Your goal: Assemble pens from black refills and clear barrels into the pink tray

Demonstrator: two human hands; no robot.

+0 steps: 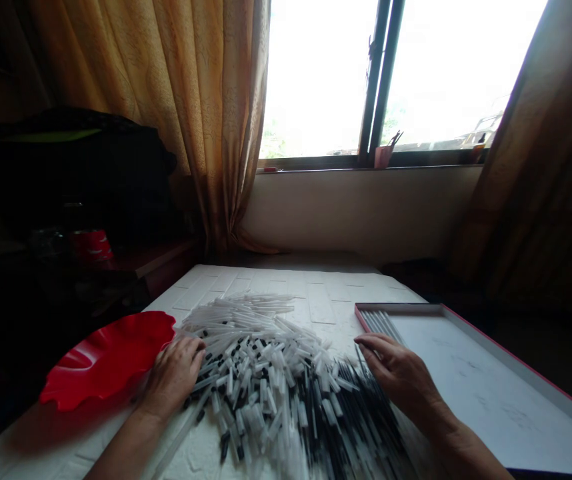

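A large heap of translucent plastic tubes and caps point(261, 353) covers the middle of the white brick-patterned table point(323, 300). Thin black rods point(361, 407) lie at the heap's right side. My left hand point(176, 370) rests at the heap's left edge, beside the red wavy-rimmed bowl point(111, 353); its fingers are bent together, and what they hold, if anything, is hidden. Above the black rods is my right hand point(391, 367), its thumb and fingertips drawn together near a thin dark rod. Several pale tubes point(382, 325) lie side by side in the left end of the shallow red-edged tray point(496, 333).
Behind the table stand a wall and a window with a pink cup point(383, 157) of sticks on its sill. Orange curtains point(206, 100) hang at the left. A red-labelled container point(91, 245) stands on a dark side table point(161, 257).
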